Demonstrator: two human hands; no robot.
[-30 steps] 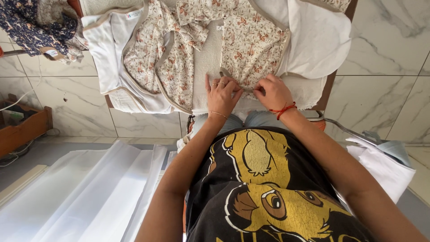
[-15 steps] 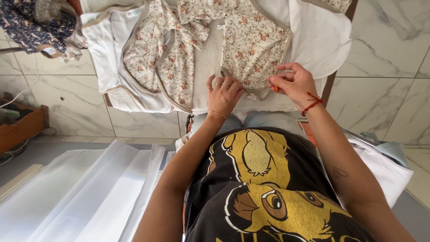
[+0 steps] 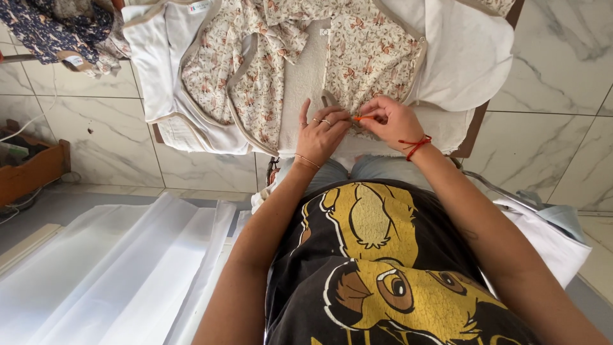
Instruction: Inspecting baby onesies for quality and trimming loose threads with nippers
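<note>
Fingers of my right hand (image 3: 391,121) pinch a small orange tool (image 3: 364,117) at the cream floral-print padded garment (image 3: 370,57)'s edge. My left hand (image 3: 322,131) lies flat, loose, pinning fabric. Edge work looks mid-way, unfinished.

- Cream garment (image 3: 377,57) – printed with small rust-brown animals, beige-trimmed, white-lined.
- Small orange tool (image 3: 363,118) between fingers.
- Red cord bracelet (image 3: 415,144).
- Dark navy floral cloth (image 3: 48,32).
- White-grey marbled tiles (image 3: 562,76).

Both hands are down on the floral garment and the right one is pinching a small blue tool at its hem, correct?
Not quite: in the head view the small tool pinched by the right hand is orange, not blue. The rest holds: the left hand also rests on the floral garment at its hem.
</note>
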